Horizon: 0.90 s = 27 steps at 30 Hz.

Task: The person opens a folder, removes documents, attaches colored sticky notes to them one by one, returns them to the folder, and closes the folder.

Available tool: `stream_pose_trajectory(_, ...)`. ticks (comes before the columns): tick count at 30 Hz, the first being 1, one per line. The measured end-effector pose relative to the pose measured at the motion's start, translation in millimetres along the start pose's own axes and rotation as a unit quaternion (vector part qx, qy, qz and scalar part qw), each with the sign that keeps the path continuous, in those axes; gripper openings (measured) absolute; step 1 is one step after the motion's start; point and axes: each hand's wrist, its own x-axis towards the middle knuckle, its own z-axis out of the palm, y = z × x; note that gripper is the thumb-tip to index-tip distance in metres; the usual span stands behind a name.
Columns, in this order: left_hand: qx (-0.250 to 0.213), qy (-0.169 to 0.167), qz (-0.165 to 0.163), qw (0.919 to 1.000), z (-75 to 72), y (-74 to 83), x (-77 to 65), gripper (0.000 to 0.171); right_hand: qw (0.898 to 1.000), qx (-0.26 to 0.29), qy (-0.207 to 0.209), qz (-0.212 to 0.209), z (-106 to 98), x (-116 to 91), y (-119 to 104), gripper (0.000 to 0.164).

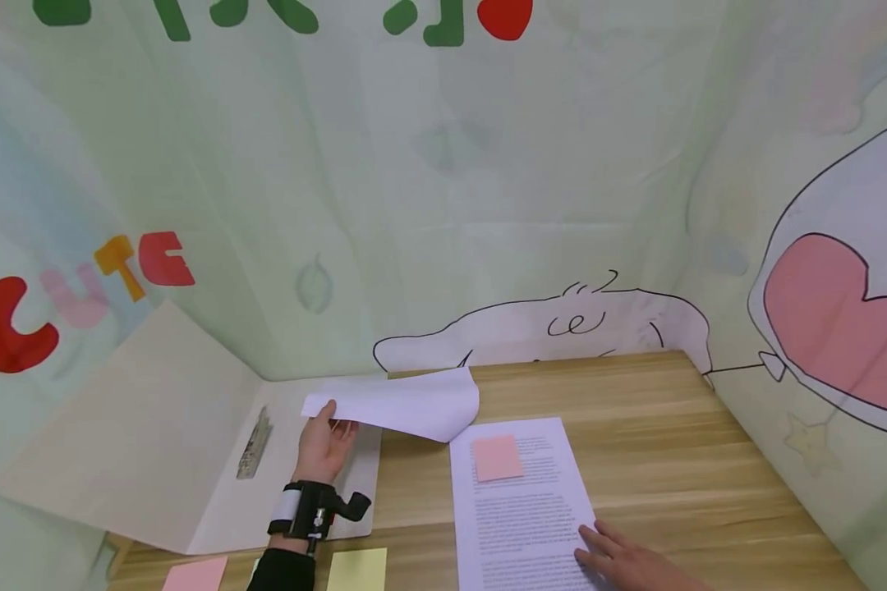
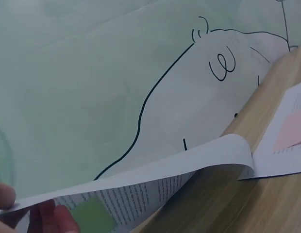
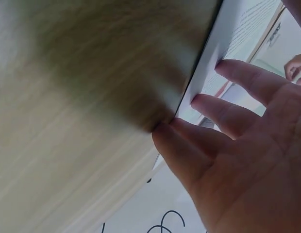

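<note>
My left hand (image 1: 325, 450) pinches the left end of a sheet of paper (image 1: 406, 402) between thumb and fingers, lifting it above an opened white folder (image 1: 140, 435). The sheet curls down at its right end, beside a printed page. On its underside, the left wrist view shows printed text and a green sticky note (image 2: 94, 217). The printed page (image 1: 521, 525) lies on the table with a pink sticky note (image 1: 498, 458) near its top. Fingertips of my right hand (image 1: 636, 565) touch this page's right edge, fingers extended; the right wrist view shows them along the edge.
A metal clip (image 1: 255, 443) sits inside the folder near its spine, and the folder's left cover leans up against the cloth backdrop. A yellow sticky note (image 1: 357, 569) and a pink one (image 1: 195, 573) lie at the front of the wooden table (image 1: 636, 427).
</note>
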Motion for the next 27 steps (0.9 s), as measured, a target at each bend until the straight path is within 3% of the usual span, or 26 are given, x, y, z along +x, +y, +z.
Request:
stream_pose_trajectory(4, 0.100, -0.043, 0.065, 0.9919, 10.2, -2.4, -11.1, 0.047, 1.000, -0.009, 0.014, 0.001, -1.6, -0.9, -1.2, 0.070)
stream_pose_trajectory(8, 0.161, -0.068, 0.102, 0.9794, 15.4, -7.4, -23.3, 0.047, 0.999, -0.027, 0.018, 0.014, -2.2, -0.4, -1.7, 0.074)
stream_pose_trajectory(11, 0.222, -0.082, 0.123, 0.9637, 16.5, -11.2, -33.3, 0.042, 0.999, -0.022, 0.007, 0.027, -1.8, 0.9, -2.1, 0.076)
stream_pose_trajectory(13, 0.269, -0.095, 0.137, 0.9486, 16.0, -14.0, -40.0, 0.038, 0.999, -0.013, 0.000, 0.032, -1.6, 1.3, -2.6, 0.077)
stream_pose_trajectory(16, 0.335, -0.126, 0.158, 0.9204, 15.8, -17.9, -50.3, 0.033, 0.999, -0.005, -0.004, 0.037, -1.5, 1.1, -3.7, 0.077)
stream_pose_trajectory(20, 0.417, -0.172, 0.179, 0.8744, 18.1, -23.0, -63.8, 0.030, 0.998, 0.005, -0.010, 0.055, -1.8, 0.6, -6.1, 0.080)
stream_pose_trajectory(23, 0.467, -0.208, 0.193, 0.8376, 20.0, -27.5, -72.3, 0.028, 0.998, 0.008, -0.009, 0.068, -1.7, 0.4, -7.4, 0.084)
stream_pose_trajectory(26, 0.504, -0.248, 0.212, 0.7999, 21.3, -31.6, -79.6, 0.016, 0.998, 0.001, 0.000, 0.069, 0.1, 0.4, -7.8, 0.086)
stream_pose_trajectory(27, 0.519, -0.260, 0.220, 0.7842, 21.7, -32.9, -81.7, 0.016, 0.998, -0.001, 0.002, 0.070, 0.9, 0.5, -7.6, 0.087)
